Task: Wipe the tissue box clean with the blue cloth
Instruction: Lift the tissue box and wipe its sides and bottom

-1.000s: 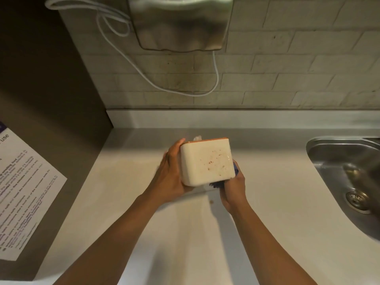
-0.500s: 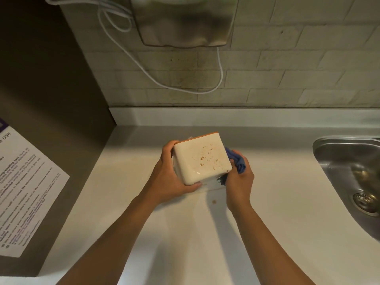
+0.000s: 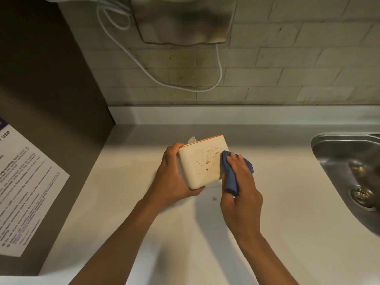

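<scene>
A cream tissue box (image 3: 197, 167) with an orange lid edge is tilted on its side over the white counter, its stained face turned up towards me, with smeared reddish-brown spots in the middle. A bit of tissue sticks out at its far end. My left hand (image 3: 171, 177) grips the box from the left and below. My right hand (image 3: 240, 182) holds the bunched blue cloth (image 3: 229, 173) and presses it against the right edge of the stained face.
A steel sink (image 3: 349, 171) with a drain lies at the right. A small brown spot (image 3: 214, 198) marks the counter under the box. A hand dryer (image 3: 181, 19) with a white cable hangs on the tiled wall. A printed notice (image 3: 24, 192) is fixed to the dark panel at left.
My right hand came up from behind the box's right side and laid the blue cloth on the stained face. The spots look smeared now. My left hand kept its hold and turned the box a little.
</scene>
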`<control>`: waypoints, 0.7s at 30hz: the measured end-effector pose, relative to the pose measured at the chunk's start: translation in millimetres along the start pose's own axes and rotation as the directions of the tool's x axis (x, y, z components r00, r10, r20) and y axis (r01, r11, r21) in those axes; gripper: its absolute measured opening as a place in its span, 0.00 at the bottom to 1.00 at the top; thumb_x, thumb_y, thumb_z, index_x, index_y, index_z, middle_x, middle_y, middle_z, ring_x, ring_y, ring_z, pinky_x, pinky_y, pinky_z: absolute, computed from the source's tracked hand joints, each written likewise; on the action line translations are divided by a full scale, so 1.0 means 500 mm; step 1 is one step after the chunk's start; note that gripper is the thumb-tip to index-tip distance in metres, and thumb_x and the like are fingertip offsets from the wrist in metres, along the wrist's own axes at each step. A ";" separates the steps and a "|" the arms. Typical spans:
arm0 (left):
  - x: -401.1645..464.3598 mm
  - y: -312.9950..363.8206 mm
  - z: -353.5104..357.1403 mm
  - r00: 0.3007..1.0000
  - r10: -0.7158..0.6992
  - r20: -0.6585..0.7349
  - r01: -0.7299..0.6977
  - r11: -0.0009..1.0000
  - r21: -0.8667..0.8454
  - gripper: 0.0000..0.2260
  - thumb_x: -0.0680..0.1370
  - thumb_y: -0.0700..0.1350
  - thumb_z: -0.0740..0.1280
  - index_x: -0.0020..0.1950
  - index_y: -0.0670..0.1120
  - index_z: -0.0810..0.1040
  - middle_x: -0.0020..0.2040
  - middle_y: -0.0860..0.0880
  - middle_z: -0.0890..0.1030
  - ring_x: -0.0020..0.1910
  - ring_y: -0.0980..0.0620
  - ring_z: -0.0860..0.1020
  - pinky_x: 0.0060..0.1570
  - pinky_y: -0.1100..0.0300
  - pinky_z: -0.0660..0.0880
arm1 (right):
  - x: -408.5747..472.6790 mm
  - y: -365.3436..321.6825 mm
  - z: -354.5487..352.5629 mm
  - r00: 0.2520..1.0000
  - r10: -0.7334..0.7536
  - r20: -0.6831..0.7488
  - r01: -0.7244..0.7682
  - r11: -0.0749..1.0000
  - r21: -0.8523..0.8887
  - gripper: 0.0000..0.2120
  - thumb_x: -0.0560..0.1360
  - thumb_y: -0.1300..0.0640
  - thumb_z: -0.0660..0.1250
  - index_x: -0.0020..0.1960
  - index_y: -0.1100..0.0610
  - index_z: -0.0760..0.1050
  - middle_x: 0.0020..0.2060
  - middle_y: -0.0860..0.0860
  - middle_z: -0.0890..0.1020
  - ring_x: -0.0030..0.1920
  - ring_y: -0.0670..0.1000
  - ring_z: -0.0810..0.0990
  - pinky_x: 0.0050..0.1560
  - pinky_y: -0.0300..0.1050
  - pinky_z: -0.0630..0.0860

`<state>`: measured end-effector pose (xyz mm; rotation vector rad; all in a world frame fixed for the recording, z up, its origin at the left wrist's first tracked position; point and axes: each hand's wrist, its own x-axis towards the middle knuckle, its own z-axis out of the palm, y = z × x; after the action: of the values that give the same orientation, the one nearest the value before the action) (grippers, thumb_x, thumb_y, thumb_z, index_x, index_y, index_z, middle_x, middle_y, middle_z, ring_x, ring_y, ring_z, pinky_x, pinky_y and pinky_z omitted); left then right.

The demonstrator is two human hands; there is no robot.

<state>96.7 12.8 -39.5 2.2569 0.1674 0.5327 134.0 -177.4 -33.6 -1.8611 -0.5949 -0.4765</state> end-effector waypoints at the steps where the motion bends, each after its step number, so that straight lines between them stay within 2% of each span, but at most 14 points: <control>1: 0.000 0.001 0.000 1.000 0.008 -0.005 -0.008 1.000 0.007 0.51 0.59 0.63 0.81 0.72 0.56 0.55 0.69 0.52 0.68 0.64 0.58 0.71 0.59 0.68 0.71 | -0.006 0.003 -0.003 1.000 -0.010 0.000 0.010 1.000 -0.021 0.23 0.77 0.53 0.57 0.68 0.62 0.72 0.68 0.48 0.72 0.68 0.55 0.73 0.56 0.58 0.78; 3: 0.000 0.002 0.003 0.999 0.022 -0.023 -0.022 1.000 0.018 0.50 0.59 0.60 0.82 0.72 0.55 0.56 0.69 0.51 0.68 0.64 0.57 0.71 0.58 0.68 0.70 | -0.022 0.010 -0.010 0.999 -0.033 0.008 0.034 0.997 -0.064 0.22 0.78 0.55 0.57 0.69 0.62 0.72 0.69 0.49 0.71 0.72 0.55 0.69 0.56 0.61 0.78; 5: -0.002 0.003 0.007 0.999 0.024 -0.040 -0.023 0.999 0.024 0.50 0.59 0.59 0.83 0.72 0.52 0.57 0.69 0.50 0.69 0.64 0.55 0.72 0.58 0.66 0.71 | -0.034 0.003 -0.006 0.997 -0.067 0.047 0.073 0.989 -0.128 0.21 0.78 0.58 0.58 0.69 0.63 0.71 0.70 0.52 0.71 0.74 0.53 0.64 0.62 0.62 0.74; 8: -0.001 0.006 0.004 0.999 0.016 -0.030 -0.017 1.000 -0.018 0.48 0.60 0.63 0.81 0.72 0.55 0.58 0.68 0.52 0.69 0.64 0.55 0.73 0.59 0.62 0.76 | -0.046 -0.030 0.015 0.965 -0.179 0.193 0.218 0.954 -0.207 0.20 0.78 0.62 0.60 0.69 0.64 0.71 0.70 0.56 0.71 0.74 0.55 0.64 0.70 0.59 0.66; 10: -0.001 0.009 -0.001 1.000 0.019 -0.014 -0.019 0.999 -0.027 0.47 0.61 0.62 0.81 0.71 0.57 0.57 0.68 0.52 0.69 0.64 0.56 0.73 0.59 0.62 0.77 | -0.056 -0.035 0.019 0.937 -0.213 0.278 0.280 0.932 -0.229 0.22 0.76 0.66 0.63 0.70 0.63 0.71 0.71 0.56 0.71 0.74 0.55 0.63 0.73 0.54 0.62; 12: -0.003 0.009 -0.002 1.000 0.026 -0.014 -0.026 1.000 -0.003 0.48 0.61 0.59 0.83 0.72 0.54 0.58 0.68 0.52 0.69 0.64 0.54 0.73 0.58 0.57 0.79 | -0.056 -0.018 0.004 0.943 -0.226 0.246 0.283 0.931 -0.229 0.19 0.79 0.61 0.63 0.68 0.63 0.73 0.70 0.55 0.72 0.73 0.54 0.65 0.73 0.52 0.63; 14: -0.006 0.006 0.002 0.999 0.038 -0.023 -0.037 0.998 0.041 0.49 0.60 0.59 0.83 0.73 0.51 0.59 0.68 0.51 0.69 0.64 0.53 0.73 0.58 0.54 0.79 | -0.046 -0.002 -0.011 0.964 -0.194 0.183 0.233 0.948 -0.219 0.19 0.82 0.54 0.56 0.67 0.63 0.74 0.68 0.56 0.74 0.72 0.55 0.68 0.72 0.53 0.66; 15: -0.008 0.008 0.004 0.999 0.041 -0.023 -0.040 0.998 0.050 0.50 0.60 0.59 0.83 0.73 0.50 0.58 0.68 0.50 0.69 0.64 0.53 0.73 0.59 0.54 0.78 | -0.033 0.005 -0.012 0.973 -0.173 0.155 0.203 0.956 -0.210 0.19 0.82 0.55 0.56 0.67 0.63 0.74 0.67 0.56 0.75 0.71 0.55 0.69 0.70 0.54 0.67; 18: -0.005 0.007 0.006 0.999 0.032 -0.023 -0.031 0.999 0.041 0.49 0.61 0.60 0.82 0.73 0.50 0.58 0.68 0.50 0.69 0.63 0.53 0.73 0.59 0.55 0.78 | 0.005 -0.003 0.012 0.992 -0.101 0.075 0.113 0.976 -0.185 0.19 0.77 0.66 0.65 0.67 0.64 0.74 0.65 0.56 0.76 0.70 0.56 0.69 0.68 0.56 0.69; 21: 0.002 0.002 -0.003 1.000 0.019 -0.010 -0.019 1.000 0.000 0.49 0.62 0.59 0.83 0.73 0.51 0.58 0.68 0.51 0.69 0.64 0.53 0.74 0.60 0.53 0.79 | 0.000 -0.017 0.029 0.982 -0.139 0.126 0.159 0.972 -0.172 0.23 0.73 0.72 0.66 0.68 0.64 0.73 0.67 0.56 0.74 0.72 0.56 0.68 0.69 0.57 0.68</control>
<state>96.9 13.4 -37.4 2.2582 0.1515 0.5538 129.6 -161.2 -32.0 -2.0353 -0.7941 -0.5418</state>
